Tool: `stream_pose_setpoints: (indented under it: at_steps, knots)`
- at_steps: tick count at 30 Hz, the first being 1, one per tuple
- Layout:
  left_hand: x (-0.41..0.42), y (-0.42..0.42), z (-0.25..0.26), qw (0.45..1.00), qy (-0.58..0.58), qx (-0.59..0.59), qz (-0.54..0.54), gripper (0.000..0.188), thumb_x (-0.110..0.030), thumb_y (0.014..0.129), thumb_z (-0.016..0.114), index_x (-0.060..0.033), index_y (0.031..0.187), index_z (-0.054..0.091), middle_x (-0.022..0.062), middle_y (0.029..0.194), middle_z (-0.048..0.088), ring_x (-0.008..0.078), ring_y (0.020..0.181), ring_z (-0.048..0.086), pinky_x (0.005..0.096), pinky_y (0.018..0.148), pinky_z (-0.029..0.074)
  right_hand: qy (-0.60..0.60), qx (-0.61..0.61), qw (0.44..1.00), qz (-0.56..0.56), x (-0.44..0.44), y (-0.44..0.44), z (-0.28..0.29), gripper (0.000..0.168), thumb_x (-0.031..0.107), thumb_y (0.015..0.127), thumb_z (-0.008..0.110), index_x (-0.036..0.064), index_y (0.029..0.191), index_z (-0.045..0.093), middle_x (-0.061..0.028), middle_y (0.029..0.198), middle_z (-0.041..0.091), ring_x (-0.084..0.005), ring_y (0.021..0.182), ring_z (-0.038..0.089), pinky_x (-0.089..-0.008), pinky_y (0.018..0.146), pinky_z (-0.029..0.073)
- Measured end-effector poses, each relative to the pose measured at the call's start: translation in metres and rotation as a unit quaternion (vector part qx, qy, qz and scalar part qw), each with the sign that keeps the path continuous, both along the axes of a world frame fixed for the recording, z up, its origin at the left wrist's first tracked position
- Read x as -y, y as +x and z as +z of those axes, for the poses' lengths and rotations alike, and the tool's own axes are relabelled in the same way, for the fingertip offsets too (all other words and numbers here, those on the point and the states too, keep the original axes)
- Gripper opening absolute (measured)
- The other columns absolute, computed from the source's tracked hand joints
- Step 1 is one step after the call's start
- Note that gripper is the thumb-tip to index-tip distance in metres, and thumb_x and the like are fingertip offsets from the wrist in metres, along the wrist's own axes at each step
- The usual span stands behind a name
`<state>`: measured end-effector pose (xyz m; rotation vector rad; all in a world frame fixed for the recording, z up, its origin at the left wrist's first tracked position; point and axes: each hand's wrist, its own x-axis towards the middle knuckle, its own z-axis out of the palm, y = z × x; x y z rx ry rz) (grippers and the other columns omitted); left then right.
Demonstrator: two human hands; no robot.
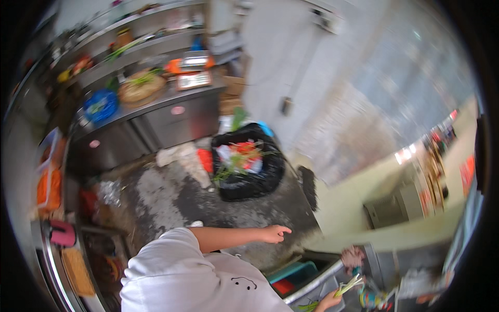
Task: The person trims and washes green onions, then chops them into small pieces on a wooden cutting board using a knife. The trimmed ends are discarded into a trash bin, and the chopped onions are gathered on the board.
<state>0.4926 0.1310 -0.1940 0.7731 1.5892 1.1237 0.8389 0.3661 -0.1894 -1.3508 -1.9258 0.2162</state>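
Observation:
My left hand [276,234] is stretched out over the dark floor, its index finger extended and the others loosely curled, with nothing visible in it. At the lower right, my right hand [329,301] grips a small bunch of spring onions [349,286], white ends pointing up and right. More green stalks [310,305] lie just left of that hand, beside a metal rim [312,282]. Beyond my left hand stands a bin lined with a black plastic bag [249,191], holding plant scraps and red and white plastic.
A steel counter [183,97] at the upper left carries a round chopping board [142,91], a blue bag [100,106] and scales [194,80]. A teal bin [294,272] sits near the metal rim. A pink kettle [62,233] stands at the left; a brush head [308,187] lies right of the lined bin.

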Motion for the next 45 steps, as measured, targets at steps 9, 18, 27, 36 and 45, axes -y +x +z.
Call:
stream_pose_setpoints:
  at_steps: [9,18,27,36,45]
  knots:
    - [0.34,-0.149,-0.036,0.966,-0.15,0.077,0.196,0.043,-0.039,0.088,0.054,-0.0033,0.068,0.066,0.0032,0.064,0.063,0.012,0.065,0.058,0.029,0.064,0.046,-0.061,-0.115,0.944,0.304,0.127,-0.349,0.002,0.033,0.02,0.089,0.058,0.0,0.064,0.051,0.001,0.054,0.042,-0.0095,0.05,0.033,-0.0295,0.044,0.028]
    - [0.484,-0.24,-0.01,0.881,-0.044,0.052,0.467,0.023,-0.023,0.089,0.056,-0.0037,0.1,0.063,0.0049,0.089,0.064,0.0119,0.081,0.06,0.0273,0.071,0.046,-0.161,-0.086,0.825,0.534,0.323,-0.626,0.075,0.034,0.019,0.088,0.058,0.002,0.061,0.046,0.0043,0.052,0.036,-0.0066,0.05,0.033,-0.0271,0.043,0.026]
    - [0.554,-0.313,0.038,0.836,0.017,0.045,0.547,0.048,-0.015,0.083,0.066,-0.0062,0.126,0.048,0.0083,0.117,0.054,0.0154,0.095,0.058,0.0281,0.079,0.048,-0.225,0.034,0.629,0.743,0.512,-0.827,0.067,0.011,0.012,0.081,0.062,0.003,0.083,0.066,-0.0128,0.068,0.064,-0.019,0.061,0.062,-0.0326,0.057,0.049]
    - [0.635,-0.491,0.079,0.531,0.271,0.15,0.789,0.03,-0.022,0.089,0.056,0.0009,0.108,0.055,0.0085,0.106,0.059,0.0164,0.101,0.054,0.0303,0.088,0.042,-0.101,0.342,0.34,0.87,0.779,-0.915,0.101,0.024,0.02,0.076,0.06,0.007,0.096,0.061,-0.016,0.091,0.063,-0.035,0.084,0.062,-0.0441,0.072,0.051]
    - [0.799,-0.605,0.025,0.377,0.434,0.264,0.775,0.027,-0.029,0.094,0.046,-0.0129,0.072,0.043,0.0002,0.068,0.045,0.0146,0.062,0.045,0.031,0.071,0.041,-0.205,0.182,0.311,0.91,0.874,-1.058,0.063,0.029,0.027,0.08,0.064,0.001,0.093,0.061,-0.0144,0.087,0.063,-0.0275,0.079,0.061,-0.0349,0.071,0.047]
